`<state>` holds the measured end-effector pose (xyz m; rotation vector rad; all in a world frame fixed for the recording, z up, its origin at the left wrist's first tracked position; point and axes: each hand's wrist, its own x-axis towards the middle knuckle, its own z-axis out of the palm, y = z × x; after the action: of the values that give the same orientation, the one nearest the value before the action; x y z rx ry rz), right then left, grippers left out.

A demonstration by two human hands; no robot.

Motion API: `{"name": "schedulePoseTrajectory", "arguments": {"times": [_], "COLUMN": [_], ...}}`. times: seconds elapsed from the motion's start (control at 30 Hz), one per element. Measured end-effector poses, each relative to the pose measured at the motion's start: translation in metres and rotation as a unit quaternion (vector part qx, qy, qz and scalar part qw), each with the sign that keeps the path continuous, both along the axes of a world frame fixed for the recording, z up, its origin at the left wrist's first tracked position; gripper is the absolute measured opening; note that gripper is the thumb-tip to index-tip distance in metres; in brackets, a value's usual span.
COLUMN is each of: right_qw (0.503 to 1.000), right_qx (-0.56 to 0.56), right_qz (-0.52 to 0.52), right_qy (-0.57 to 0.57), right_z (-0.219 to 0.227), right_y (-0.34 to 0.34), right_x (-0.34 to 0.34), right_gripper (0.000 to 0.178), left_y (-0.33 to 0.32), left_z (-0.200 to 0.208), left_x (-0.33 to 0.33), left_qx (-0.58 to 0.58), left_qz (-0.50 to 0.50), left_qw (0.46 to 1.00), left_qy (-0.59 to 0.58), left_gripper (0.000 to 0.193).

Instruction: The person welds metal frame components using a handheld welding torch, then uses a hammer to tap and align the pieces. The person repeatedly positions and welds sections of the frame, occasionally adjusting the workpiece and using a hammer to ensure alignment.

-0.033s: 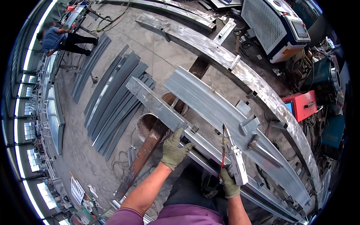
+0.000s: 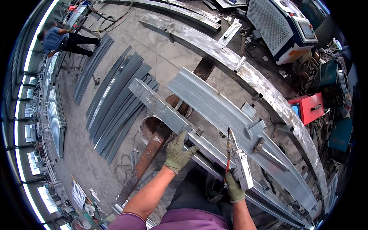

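My left hand (image 2: 178, 155), in a green glove, rests against a long grey steel beam (image 2: 157, 101). Its fingers are stretched out and the thumb stands apart. Just beyond the thumb, a short piece of square tube (image 2: 199, 132) sits on the beam. Gloved the same way, my right hand (image 2: 234, 188) is closed around a silver-white welding gun (image 2: 242, 166), nozzle pointing away from me. A red hose runs along the gun's left side. To the right of the gun lies a hammer (image 2: 259, 146) on a wide ribbed steel section (image 2: 214, 101), near a short channel piece (image 2: 255, 127).
A rusty support bar (image 2: 147, 159) runs under the beam. Curved steel strips (image 2: 115, 96) lie on the floor at left. A long curved beam (image 2: 268, 82) arcs along the right, before a white-and-blue machine (image 2: 270, 28) and a red box (image 2: 311, 108). Another person (image 2: 57, 40) stands far left.
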<state>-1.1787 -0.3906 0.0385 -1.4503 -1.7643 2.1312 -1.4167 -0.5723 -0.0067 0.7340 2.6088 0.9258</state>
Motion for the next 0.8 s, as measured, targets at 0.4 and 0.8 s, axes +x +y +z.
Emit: {"name": "schedulePoseTrajectory", "arguments": {"times": [0.4,0.8], "right_qw": [0.999,0.989], "right_qx": [0.031,0.143], "right_qz": [0.033,0.046], "right_qy": [-0.024,0.010], "right_z": [0.006,0.006], "right_y": [0.004,0.112], "right_x": [-0.009,-0.127], "right_gripper": [0.010,0.018], "left_y": [0.005,-0.004], "left_z": [0.006,-0.014], "left_x": [-0.002,0.001], "left_qx": [0.013,0.005], "left_qz": [0.024,0.048], "left_qw": [1.000,0.999], "left_qy": [0.002,-0.013], "left_gripper": [0.080,0.089]}}
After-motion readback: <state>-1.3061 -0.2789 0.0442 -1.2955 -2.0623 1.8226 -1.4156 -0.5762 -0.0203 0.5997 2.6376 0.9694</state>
